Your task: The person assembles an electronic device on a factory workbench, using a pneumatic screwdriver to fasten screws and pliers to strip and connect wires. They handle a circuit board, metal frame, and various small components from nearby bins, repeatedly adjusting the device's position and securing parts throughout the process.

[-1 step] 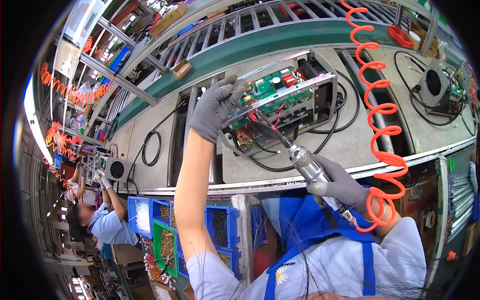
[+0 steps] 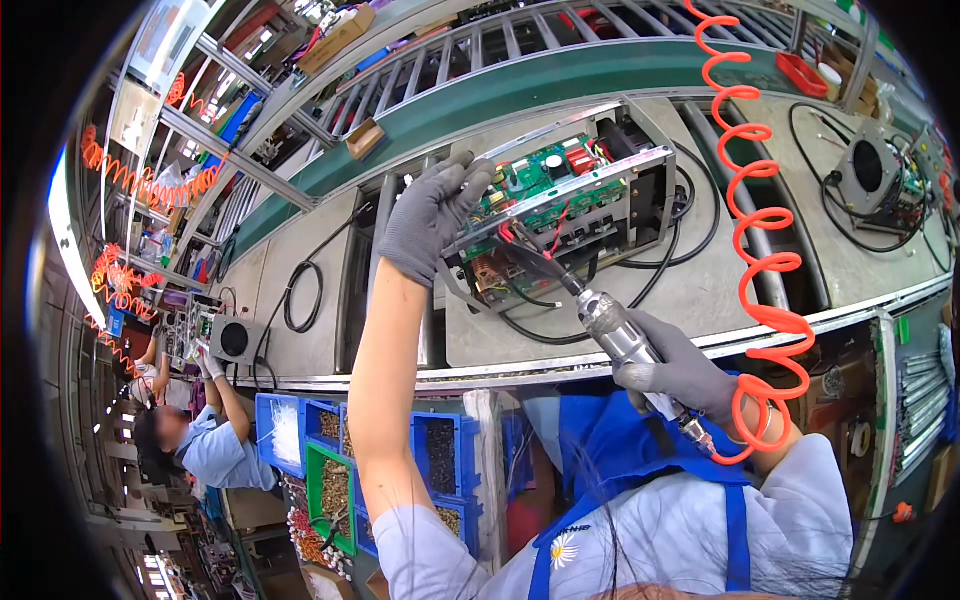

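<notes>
My left hand, in a grey glove, grips the left end of an open metal chassis that stands tilted on the grey workbench. A green circuit board with red parts sits in its top. My right hand, also gloved, is closed around a silver pneumatic screwdriver. The driver's dark bit reaches up-left to the chassis front, near red wires. An orange coiled air hose runs from the tool's rear up to the top of the picture.
Black cables loop under and beside the chassis. A second unit with a round fan stands at the far right. Blue and green parts bins sit below the bench edge. A co-worker works at the left. A roller conveyor runs behind.
</notes>
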`<state>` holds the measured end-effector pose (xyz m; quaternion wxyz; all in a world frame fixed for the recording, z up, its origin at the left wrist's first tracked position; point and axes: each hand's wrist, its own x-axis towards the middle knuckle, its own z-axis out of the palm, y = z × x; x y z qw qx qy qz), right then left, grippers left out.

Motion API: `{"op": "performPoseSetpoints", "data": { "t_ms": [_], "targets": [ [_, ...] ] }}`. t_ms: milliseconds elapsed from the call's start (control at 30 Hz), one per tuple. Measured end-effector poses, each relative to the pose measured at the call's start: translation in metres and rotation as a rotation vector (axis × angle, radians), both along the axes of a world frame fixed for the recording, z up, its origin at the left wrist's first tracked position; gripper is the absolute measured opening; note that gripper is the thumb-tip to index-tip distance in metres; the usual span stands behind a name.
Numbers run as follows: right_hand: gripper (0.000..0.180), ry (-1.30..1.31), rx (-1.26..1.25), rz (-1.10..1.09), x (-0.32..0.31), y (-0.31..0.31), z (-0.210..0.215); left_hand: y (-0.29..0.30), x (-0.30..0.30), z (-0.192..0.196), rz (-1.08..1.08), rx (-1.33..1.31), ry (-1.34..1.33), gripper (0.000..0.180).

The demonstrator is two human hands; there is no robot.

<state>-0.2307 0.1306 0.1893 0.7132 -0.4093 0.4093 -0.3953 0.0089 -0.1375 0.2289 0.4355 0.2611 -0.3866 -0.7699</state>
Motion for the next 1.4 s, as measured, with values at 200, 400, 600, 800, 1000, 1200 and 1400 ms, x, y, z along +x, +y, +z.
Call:
{"op": "performPoseSetpoints", "data": {
  "t_ms": [200, 400, 600, 800, 1000, 1200, 1400],
  "targets": [
    [0.073, 0.042, 0.003, -0.007, 0.002, -0.005, -0.002, 0.011, -0.006, 0.010, -0.045, 0.066, 0.012, 0.036],
    [0.084, 0.052, -0.010, -0.002, 0.003, -0.002, -0.003, 0.008, -0.002, 0.007, 0.003, 0.123, 0.069, 0.038],
    [0.083, 0.071, 0.011, -0.030, 0.001, -0.003, -0.003, 0.011, -0.007, 0.009, -0.090, 0.054, -0.003, 0.035],
    [0.063, -0.211, 0.106, -0.011, 0.001, -0.001, -0.006, 0.005, 0.003, 0.006, -0.221, 0.070, 0.081, 0.032],
    [0.050, -0.686, 0.115, -0.044, 0.015, 0.011, -0.032, 0.019, -0.007, 0.017, -0.110, -0.109, -0.178, 0.032],
    [0.063, -0.568, 0.100, -0.079, 0.018, 0.014, -0.025, 0.017, -0.007, 0.023, -0.135, -0.653, -0.639, 0.037],
    [0.056, -0.663, 0.109, -0.125, 0.016, 0.022, -0.025, -0.004, -0.017, 0.010, -0.142, -1.193, -1.001, 0.018]
  ]
}}
